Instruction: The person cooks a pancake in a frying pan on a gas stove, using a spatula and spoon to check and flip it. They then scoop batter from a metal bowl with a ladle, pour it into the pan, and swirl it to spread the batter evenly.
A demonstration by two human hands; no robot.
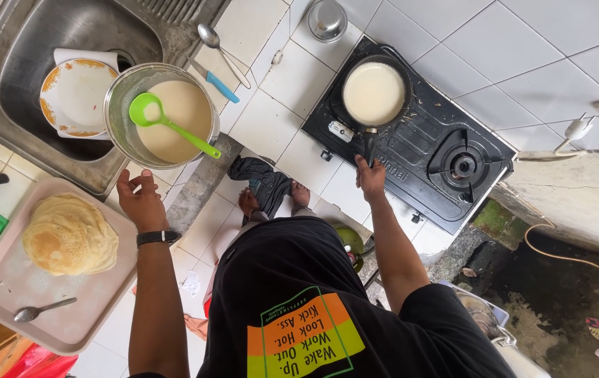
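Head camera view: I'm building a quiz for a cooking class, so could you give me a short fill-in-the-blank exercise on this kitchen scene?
1. The right hand holds the handle of the frying pan, which sits on the black ____.
2. A ____ ladle rests in the steel bowl of batter.
3. The stack of cooked pancakes lies on a pink ____.
4. The left hand is at the counter edge just below the bowl, with a black ____ on its wrist.

Missing words: stove; green; tray; watch

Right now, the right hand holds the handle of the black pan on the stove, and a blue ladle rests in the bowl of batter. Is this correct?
Not quite: the ladle in the bowl of batter is green, not blue, as the head view shows. The right hand does hold the handle of the black pan on the stove.
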